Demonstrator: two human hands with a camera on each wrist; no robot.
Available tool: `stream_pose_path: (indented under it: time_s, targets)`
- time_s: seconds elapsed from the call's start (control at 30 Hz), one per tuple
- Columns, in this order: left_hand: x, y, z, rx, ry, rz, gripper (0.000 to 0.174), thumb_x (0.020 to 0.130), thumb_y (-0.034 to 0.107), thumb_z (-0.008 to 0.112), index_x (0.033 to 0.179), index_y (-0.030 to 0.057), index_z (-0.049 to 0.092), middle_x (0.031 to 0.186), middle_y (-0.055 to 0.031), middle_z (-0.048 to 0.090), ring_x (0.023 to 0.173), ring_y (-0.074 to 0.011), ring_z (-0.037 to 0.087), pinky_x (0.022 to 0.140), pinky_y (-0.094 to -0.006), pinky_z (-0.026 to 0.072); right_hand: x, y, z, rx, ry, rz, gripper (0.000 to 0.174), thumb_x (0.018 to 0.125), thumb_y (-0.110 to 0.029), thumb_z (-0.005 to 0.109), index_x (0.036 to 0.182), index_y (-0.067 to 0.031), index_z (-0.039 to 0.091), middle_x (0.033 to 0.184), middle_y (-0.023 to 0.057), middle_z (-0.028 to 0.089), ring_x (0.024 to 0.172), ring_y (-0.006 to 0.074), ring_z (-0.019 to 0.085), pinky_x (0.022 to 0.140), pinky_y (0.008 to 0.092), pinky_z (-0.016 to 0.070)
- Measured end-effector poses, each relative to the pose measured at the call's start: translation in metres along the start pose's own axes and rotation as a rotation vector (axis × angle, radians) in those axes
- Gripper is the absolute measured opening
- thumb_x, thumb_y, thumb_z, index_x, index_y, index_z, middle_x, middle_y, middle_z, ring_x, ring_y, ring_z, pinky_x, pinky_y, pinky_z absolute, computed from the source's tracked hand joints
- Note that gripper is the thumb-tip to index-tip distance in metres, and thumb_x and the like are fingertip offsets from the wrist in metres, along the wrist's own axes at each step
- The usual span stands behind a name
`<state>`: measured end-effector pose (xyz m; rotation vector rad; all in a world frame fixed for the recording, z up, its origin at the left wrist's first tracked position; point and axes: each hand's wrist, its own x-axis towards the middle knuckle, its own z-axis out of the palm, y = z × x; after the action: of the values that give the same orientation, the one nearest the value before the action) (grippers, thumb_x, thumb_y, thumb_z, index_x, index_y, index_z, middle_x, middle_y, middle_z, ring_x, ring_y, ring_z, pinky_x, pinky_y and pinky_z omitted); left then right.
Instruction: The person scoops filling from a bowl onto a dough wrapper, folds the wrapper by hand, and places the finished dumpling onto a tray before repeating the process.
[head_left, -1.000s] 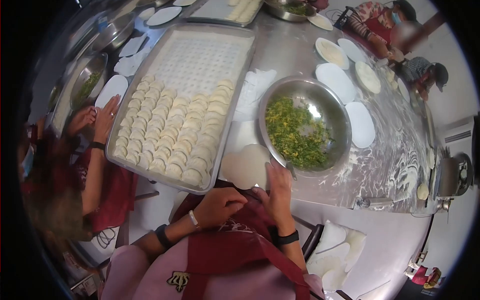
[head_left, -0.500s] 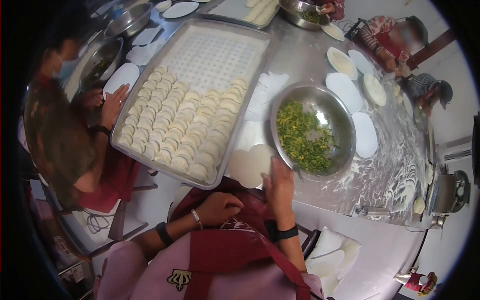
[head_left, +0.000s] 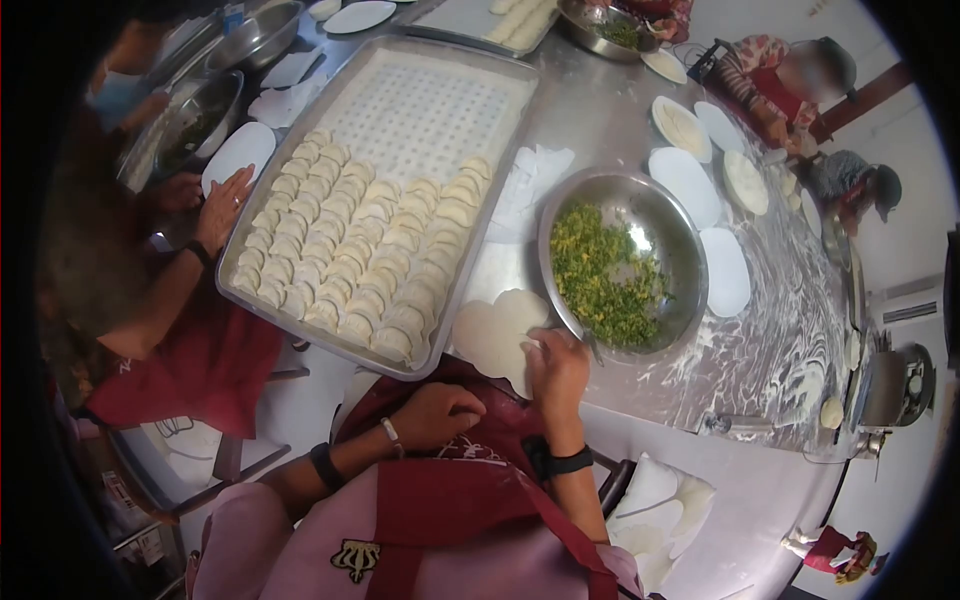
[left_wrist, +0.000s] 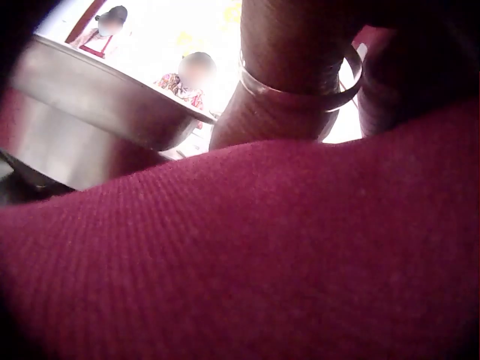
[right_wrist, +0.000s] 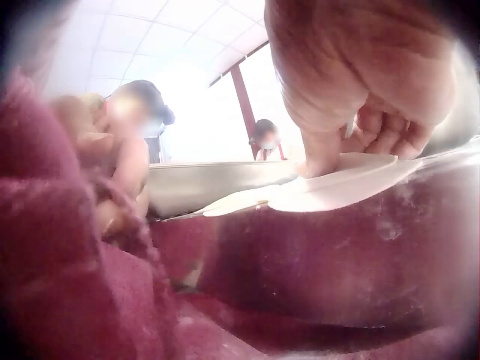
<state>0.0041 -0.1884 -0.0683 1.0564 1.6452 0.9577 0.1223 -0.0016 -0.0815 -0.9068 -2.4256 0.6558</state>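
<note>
Round, pale dough wrappers (head_left: 480, 335) lie overlapping at the table's near edge, between the dumpling tray and the steel bowl. My right hand (head_left: 561, 372) is on their right side, fingers curled in and thumb at the edge, pinching a dough wrapper (right_wrist: 337, 187) that hangs slightly over the table edge in the right wrist view. In front of the red apron (head_left: 430, 515), my left hand (head_left: 437, 416) hangs loosely curled with nothing in it. A steel bowl (head_left: 690, 265) of chopped green and yellow filling (head_left: 605, 275) stands just beyond the right hand.
A large tray (head_left: 330, 358) holds rows of folded dumplings (head_left: 345, 255). White plates (head_left: 725, 272) and flour (head_left: 790, 330) lie on the table to the right. A person's hand (head_left: 225, 205) rests on a plate (head_left: 240, 155) at left; other people work across the table.
My right hand's fingers have gone from extended over the wrappers to curled at their edge. The left hand has stayed by the apron. The person at left has leaned forward.
</note>
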Motion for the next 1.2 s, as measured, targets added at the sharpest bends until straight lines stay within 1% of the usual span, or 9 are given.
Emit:
stream_pose_path:
  time_s: [0.17, 0.3, 0.4, 0.6, 0.8, 0.9, 0.97, 1.1, 1.2]
  targets:
    - [0.004, 0.005, 0.003, -0.012, -0.025, -0.005, 0.020, 0.087, 0.012, 0.066, 0.102, 0.0002, 0.071, 0.094, -0.0095, 0.072, 0.089, -0.0192, 0.069, 0.081, -0.0321, 0.0537, -0.007, 0.013, 0.000, 0.151, 0.139, 0.194, 0.013, 0.078, -0.012, 0.076, 0.088, -0.0051, 0.071, 0.078, 0.0166, 0.068, 0.072, 0.0359, 0.065, 0.066, 0.0436, 0.0506]
    - [0.013, 0.010, 0.009, -0.369, -0.089, -0.215, 0.030, 0.090, 0.011, 0.065, 0.114, -0.0058, 0.063, 0.105, -0.0120, 0.069, 0.098, -0.0184, 0.067, 0.086, -0.0302, 0.0540, -0.016, 0.028, -0.008, 0.025, 0.229, 0.288, 0.014, 0.080, -0.008, 0.073, 0.089, 0.0019, 0.068, 0.076, 0.0214, 0.067, 0.069, 0.0387, 0.066, 0.065, 0.0458, 0.0505]
    - [0.024, 0.009, 0.019, -0.681, -0.120, -0.285, 0.039, 0.092, 0.012, 0.063, 0.122, -0.0112, 0.054, 0.117, -0.0172, 0.064, 0.107, -0.0210, 0.065, 0.093, -0.0309, 0.0529, -0.019, 0.027, -0.020, 0.135, 0.269, 0.449, 0.023, 0.085, -0.013, 0.072, 0.100, 0.0050, 0.069, 0.085, 0.0220, 0.071, 0.075, 0.0320, 0.069, 0.068, 0.0403, 0.0509]
    - [0.041, 0.000, 0.042, -1.014, -0.149, -0.377, 0.038, 0.097, 0.013, 0.059, 0.124, -0.0121, 0.049, 0.124, -0.0218, 0.058, 0.117, -0.0271, 0.061, 0.104, -0.0362, 0.0495, -0.023, 0.019, -0.038, 0.124, 0.140, 0.527, 0.025, 0.085, -0.012, 0.073, 0.100, 0.0066, 0.067, 0.077, 0.0164, 0.069, 0.065, 0.0244, 0.065, 0.063, 0.0362, 0.0499]
    - [0.046, 0.005, 0.045, -1.062, -0.133, -0.504, 0.034, 0.099, 0.018, 0.057, 0.122, -0.0078, 0.051, 0.124, -0.0231, 0.058, 0.119, -0.0306, 0.060, 0.104, -0.0398, 0.0493, -0.034, 0.038, -0.037, 0.459, 0.104, 0.635, 0.018, 0.088, -0.007, 0.069, 0.099, 0.0062, 0.068, 0.077, 0.0047, 0.067, 0.063, 0.0099, 0.060, 0.056, 0.0255, 0.0493]
    - [0.044, 0.019, 0.036, -1.054, -0.196, -0.518, 0.037, 0.100, 0.022, 0.055, 0.122, -0.0069, 0.052, 0.125, -0.0237, 0.058, 0.119, -0.0319, 0.060, 0.104, -0.0422, 0.0492, -0.038, 0.042, -0.044, 0.642, 0.214, 0.682, 0.013, 0.089, -0.005, 0.068, 0.099, 0.0034, 0.069, 0.075, 0.0031, 0.067, 0.062, 0.0089, 0.059, 0.055, 0.0242, 0.0469]
    - [0.042, 0.030, 0.028, -1.063, -0.259, -0.491, 0.039, 0.101, 0.026, 0.055, 0.122, -0.0065, 0.052, 0.125, -0.0238, 0.058, 0.118, -0.0327, 0.060, 0.104, -0.0435, 0.0493, -0.040, 0.036, -0.055, 0.769, 0.203, 0.772, 0.013, 0.090, -0.005, 0.067, 0.099, 0.0041, 0.069, 0.077, 0.0040, 0.068, 0.063, 0.0096, 0.060, 0.056, 0.0238, 0.0485]
    - [0.047, 0.053, 0.021, -1.103, -0.177, -0.439, 0.049, 0.104, 0.035, 0.047, 0.128, -0.0066, 0.048, 0.130, -0.0241, 0.055, 0.124, -0.0338, 0.056, 0.107, -0.0459, 0.0455, -0.048, 0.019, -0.077, 0.954, 0.095, 0.857, 0.016, 0.091, -0.007, 0.066, 0.102, 0.0047, 0.068, 0.086, 0.0097, 0.071, 0.071, 0.0165, 0.068, 0.065, 0.0278, 0.0562]
    - [0.058, 0.052, 0.028, -1.251, -0.215, -0.413, 0.056, 0.104, 0.042, 0.043, 0.136, -0.0049, 0.043, 0.137, -0.0215, 0.051, 0.128, -0.0323, 0.051, 0.110, -0.0470, 0.0413, -0.048, -0.007, -0.087, 1.335, 0.054, 0.790, 0.016, 0.091, -0.006, 0.065, 0.103, 0.0054, 0.066, 0.089, 0.0111, 0.071, 0.075, 0.0174, 0.068, 0.071, 0.0283, 0.0565]
